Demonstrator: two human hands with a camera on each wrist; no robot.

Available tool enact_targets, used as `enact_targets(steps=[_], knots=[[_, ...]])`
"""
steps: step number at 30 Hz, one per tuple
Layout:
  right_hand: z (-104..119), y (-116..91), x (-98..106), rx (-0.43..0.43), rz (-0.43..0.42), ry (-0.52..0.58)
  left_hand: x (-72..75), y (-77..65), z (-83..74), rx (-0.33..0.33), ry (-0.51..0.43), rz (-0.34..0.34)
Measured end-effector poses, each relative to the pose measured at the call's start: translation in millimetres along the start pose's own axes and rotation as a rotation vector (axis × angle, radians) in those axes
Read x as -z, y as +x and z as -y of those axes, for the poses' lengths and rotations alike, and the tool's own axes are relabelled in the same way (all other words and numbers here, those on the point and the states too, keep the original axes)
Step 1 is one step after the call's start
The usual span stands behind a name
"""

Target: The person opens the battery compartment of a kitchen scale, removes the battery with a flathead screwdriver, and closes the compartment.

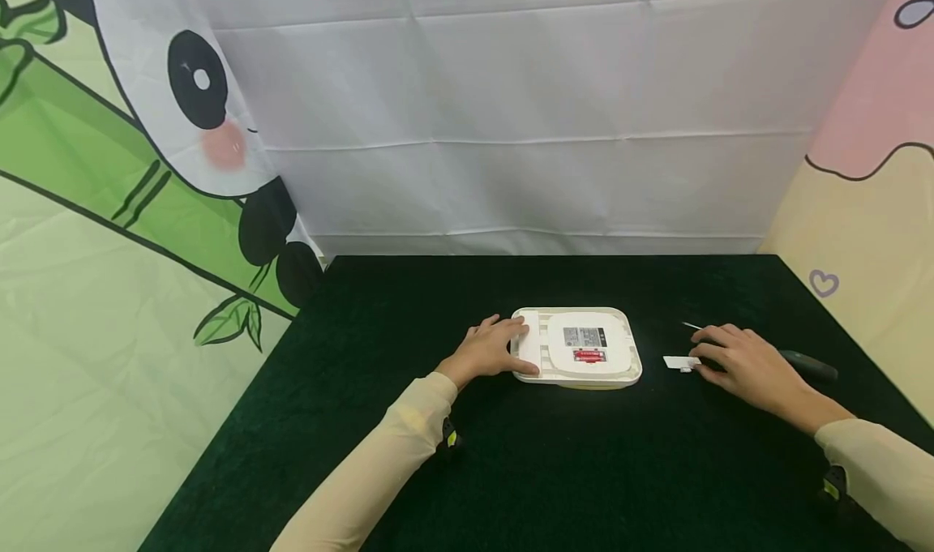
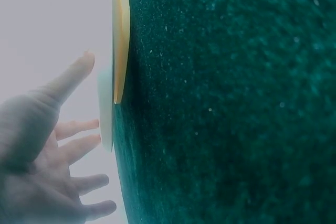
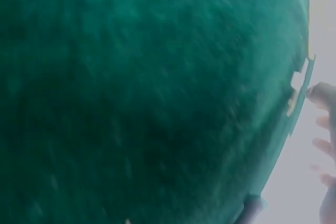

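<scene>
A flat white device [image 1: 589, 345] with rounded corners lies underside up on the dark green cloth, showing a grey label and a red one. My left hand [image 1: 490, 351] spreads over its left end, thumb on the near side and fingers toward the far side. In the left wrist view those fingers [image 2: 79, 149] are nearly straight beside the device's edge. Right of the device, my right hand [image 1: 744, 370] pinches the end of a small white plastic cover [image 1: 677, 362] with a tab. That cover [image 3: 298, 82] appears close to the cloth in the right wrist view.
Behind the right hand lies a screwdriver [image 1: 808, 366], its dark handle pointing right and its thin shaft showing beyond the fingers. Green cloth [image 1: 554, 471] covers the table. A white curtain [image 1: 525, 130] hangs along the back edge, with printed fabric at both sides.
</scene>
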State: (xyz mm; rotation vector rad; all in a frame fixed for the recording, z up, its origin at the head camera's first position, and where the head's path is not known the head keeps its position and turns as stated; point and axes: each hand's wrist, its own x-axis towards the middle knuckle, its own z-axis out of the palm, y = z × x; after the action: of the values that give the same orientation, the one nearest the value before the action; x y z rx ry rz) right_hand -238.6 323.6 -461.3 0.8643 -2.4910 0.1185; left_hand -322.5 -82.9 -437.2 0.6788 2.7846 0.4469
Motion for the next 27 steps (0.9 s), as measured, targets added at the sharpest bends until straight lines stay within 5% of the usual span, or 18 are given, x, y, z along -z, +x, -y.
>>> enact_targets(steps=[4,9,12,18,27], knots=[[-13.5,-6.6,12.9,-0.158,0.046,-0.047,0.1,-0.1,-1.0,0.004,-0.004,0.002],[-38.0,-19.9,28.0,-0.451,0.288,-0.063,-0.4,0.1,-1.3,0.003,-0.012,-0.003],[-51.7,-30.0,34.1,-0.544,0.395,-0.032,-0.6,0.9,-1.1,0.001,-0.004,-0.002],[-62.2,-49.3,35.9,-0.590,0.453,0.062,0.8,6.9,-4.1,-0.007,0.008,0.004],[-59.2,-57.1,25.9,-0.535,0.374,0.043,1.5,12.8,-5.6,-0.010,-0.076,0.048]])
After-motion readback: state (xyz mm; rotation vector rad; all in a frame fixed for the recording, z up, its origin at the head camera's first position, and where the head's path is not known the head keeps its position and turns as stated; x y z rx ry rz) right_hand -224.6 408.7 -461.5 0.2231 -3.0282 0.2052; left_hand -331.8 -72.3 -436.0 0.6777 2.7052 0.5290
